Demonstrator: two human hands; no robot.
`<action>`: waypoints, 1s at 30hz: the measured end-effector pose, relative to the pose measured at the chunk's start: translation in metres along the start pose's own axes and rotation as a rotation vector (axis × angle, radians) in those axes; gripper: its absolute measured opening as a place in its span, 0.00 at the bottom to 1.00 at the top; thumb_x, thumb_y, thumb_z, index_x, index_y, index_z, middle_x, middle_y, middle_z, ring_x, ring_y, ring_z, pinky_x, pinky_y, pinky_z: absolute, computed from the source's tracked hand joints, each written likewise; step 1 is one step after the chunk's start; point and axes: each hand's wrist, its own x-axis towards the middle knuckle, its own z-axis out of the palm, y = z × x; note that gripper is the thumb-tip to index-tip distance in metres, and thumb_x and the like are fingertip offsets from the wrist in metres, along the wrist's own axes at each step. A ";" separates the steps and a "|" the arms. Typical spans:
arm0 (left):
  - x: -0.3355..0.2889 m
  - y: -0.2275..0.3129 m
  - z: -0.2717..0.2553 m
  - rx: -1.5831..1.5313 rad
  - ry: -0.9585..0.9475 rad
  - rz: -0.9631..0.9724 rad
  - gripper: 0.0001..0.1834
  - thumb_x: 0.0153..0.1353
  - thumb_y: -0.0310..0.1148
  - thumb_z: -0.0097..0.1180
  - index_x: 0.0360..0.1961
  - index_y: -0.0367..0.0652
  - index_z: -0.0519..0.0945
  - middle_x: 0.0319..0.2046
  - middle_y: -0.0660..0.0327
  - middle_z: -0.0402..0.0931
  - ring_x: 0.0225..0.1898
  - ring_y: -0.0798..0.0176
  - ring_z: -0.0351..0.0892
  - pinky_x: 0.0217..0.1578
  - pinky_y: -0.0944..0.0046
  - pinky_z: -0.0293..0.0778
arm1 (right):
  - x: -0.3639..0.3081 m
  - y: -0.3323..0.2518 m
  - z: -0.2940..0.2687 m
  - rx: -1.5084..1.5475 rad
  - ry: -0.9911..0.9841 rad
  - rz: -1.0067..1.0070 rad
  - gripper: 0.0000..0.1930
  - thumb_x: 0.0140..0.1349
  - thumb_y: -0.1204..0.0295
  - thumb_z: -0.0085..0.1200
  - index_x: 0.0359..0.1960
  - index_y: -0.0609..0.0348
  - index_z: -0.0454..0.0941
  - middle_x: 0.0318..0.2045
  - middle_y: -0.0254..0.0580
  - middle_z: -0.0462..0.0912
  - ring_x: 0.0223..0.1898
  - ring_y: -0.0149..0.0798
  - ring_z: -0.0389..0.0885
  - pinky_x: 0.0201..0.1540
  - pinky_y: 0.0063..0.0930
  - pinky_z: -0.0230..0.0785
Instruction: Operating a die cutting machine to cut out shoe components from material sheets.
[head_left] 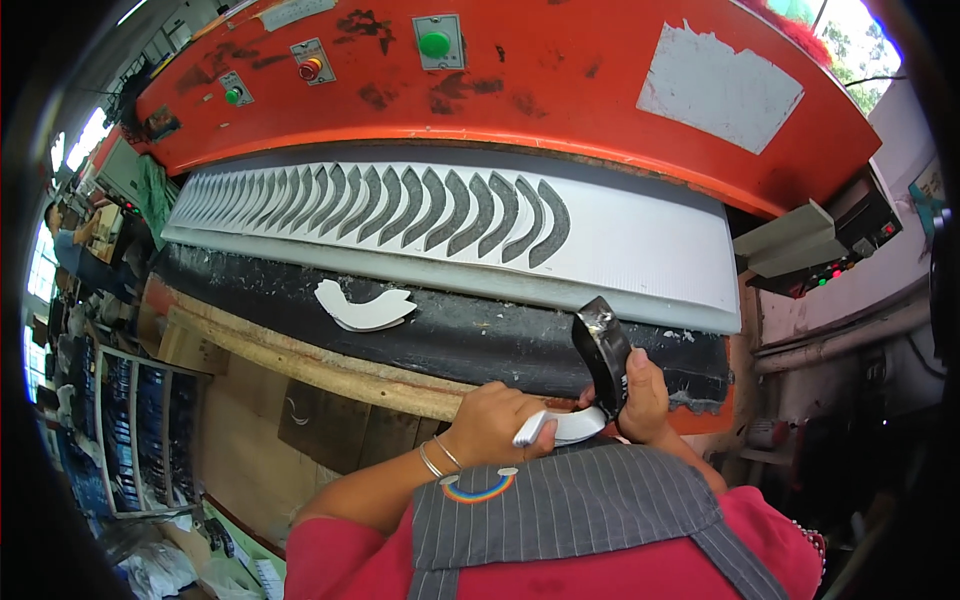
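Gripping in the head view, the left hand point(495, 422) is holding a white curved stack point(572, 428), its fingers bent closed and its thumb pressing near the left end. The right hand point(646, 400) is clasping a black curved band point(602, 350), which is standing tilted up, its lower end meeting the stack. Beyond them, white curved pieces point(365, 308) are lying on the black counter point(470, 335), before a white sheet point(650, 260) that is showing crescent-shaped cutouts.

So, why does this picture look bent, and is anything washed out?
Head view: fisheye distortion bows the red machine, and the corners are black; far-left windows wash out; the black curved tool catches a glint; the lower right is very dark.
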 end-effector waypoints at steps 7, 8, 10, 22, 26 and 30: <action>-0.029 -0.013 -0.027 0.078 0.093 0.074 0.08 0.52 0.37 0.60 0.22 0.46 0.79 0.16 0.62 0.75 0.17 0.61 0.73 0.22 0.64 0.68 | 0.015 -0.023 -0.051 0.014 0.468 -0.098 0.26 0.69 0.49 0.33 0.34 0.62 0.72 0.16 0.42 0.74 0.18 0.34 0.75 0.23 0.27 0.70; -0.043 -0.021 -0.045 0.108 0.149 -0.029 0.09 0.51 0.37 0.61 0.20 0.46 0.78 0.18 0.62 0.76 0.19 0.59 0.76 0.23 0.63 0.70 | 0.026 -0.033 -0.093 0.117 0.715 -0.171 0.26 0.69 0.48 0.34 0.33 0.60 0.72 0.15 0.39 0.73 0.17 0.34 0.73 0.23 0.28 0.68; -0.056 -0.028 -0.079 0.280 0.153 -0.318 0.11 0.51 0.37 0.60 0.18 0.45 0.76 0.19 0.58 0.76 0.21 0.53 0.76 0.23 0.59 0.69 | 0.022 -0.050 -0.162 0.082 0.856 -0.209 0.25 0.68 0.47 0.37 0.36 0.59 0.73 0.17 0.33 0.69 0.18 0.31 0.72 0.23 0.27 0.68; 0.060 -0.091 -0.059 0.386 -0.108 -0.299 0.43 0.41 0.50 0.71 0.56 0.36 0.70 0.52 0.48 0.72 0.55 0.45 0.68 0.56 0.50 0.61 | 0.180 -0.032 -0.088 -1.495 -0.531 -0.573 0.20 0.47 0.74 0.63 0.44 0.57 0.73 0.49 0.45 0.75 0.62 0.47 0.65 0.67 0.45 0.50; 0.090 -0.112 0.014 0.278 -0.176 -0.319 0.37 0.44 0.52 0.67 0.52 0.38 0.75 0.43 0.53 0.74 0.48 0.48 0.71 0.52 0.51 0.62 | 0.216 -0.021 -0.082 -1.659 -0.641 -0.650 0.20 0.48 0.75 0.62 0.46 0.55 0.74 0.50 0.43 0.75 0.63 0.46 0.63 0.68 0.43 0.50; 0.095 -0.127 0.054 0.305 -0.118 -0.376 0.34 0.46 0.53 0.65 0.50 0.40 0.77 0.39 0.56 0.74 0.47 0.51 0.68 0.51 0.52 0.59 | 0.209 -0.016 -0.082 -1.623 -0.496 -0.677 0.26 0.49 0.69 0.63 0.53 0.49 0.72 0.57 0.46 0.71 0.64 0.49 0.62 0.68 0.43 0.50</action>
